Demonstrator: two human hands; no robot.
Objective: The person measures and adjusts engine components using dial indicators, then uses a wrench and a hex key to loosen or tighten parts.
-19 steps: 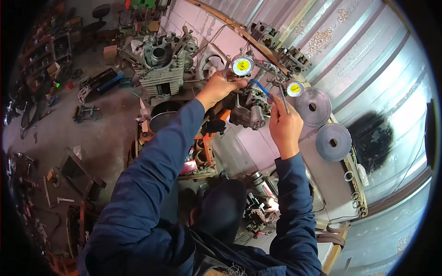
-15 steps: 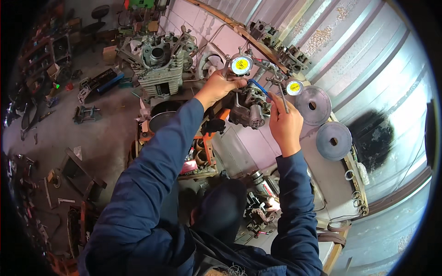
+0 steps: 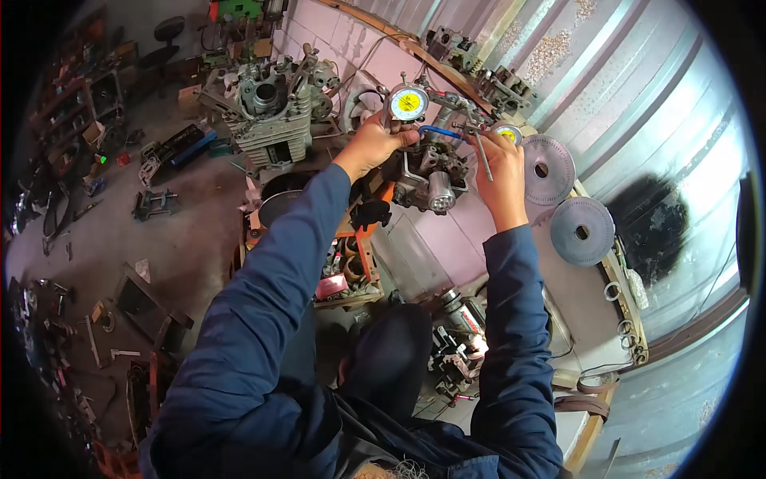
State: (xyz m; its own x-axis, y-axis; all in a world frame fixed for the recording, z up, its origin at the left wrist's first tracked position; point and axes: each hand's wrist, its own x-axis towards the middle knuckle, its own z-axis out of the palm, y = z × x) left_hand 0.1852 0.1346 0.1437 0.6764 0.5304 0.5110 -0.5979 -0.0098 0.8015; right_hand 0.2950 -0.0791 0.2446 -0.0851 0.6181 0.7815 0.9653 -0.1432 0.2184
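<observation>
Right hand (image 3: 503, 169) higher, smaller dial (image 3: 510, 135) partly behind

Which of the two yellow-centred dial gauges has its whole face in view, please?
The left gauge, beside the left hand: its round face shows fully, while the right gauge is partly hidden behind the right hand.

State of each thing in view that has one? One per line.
Left hand: fingers bent, grip unclear
Right hand: fingers bent, grip unclear
Larger dial gauge: face uncovered
Smaller dial gauge: partly hidden by right hand
Blue bar: between the hands
Two metal discs: centre holes open
Chair: upright
</observation>
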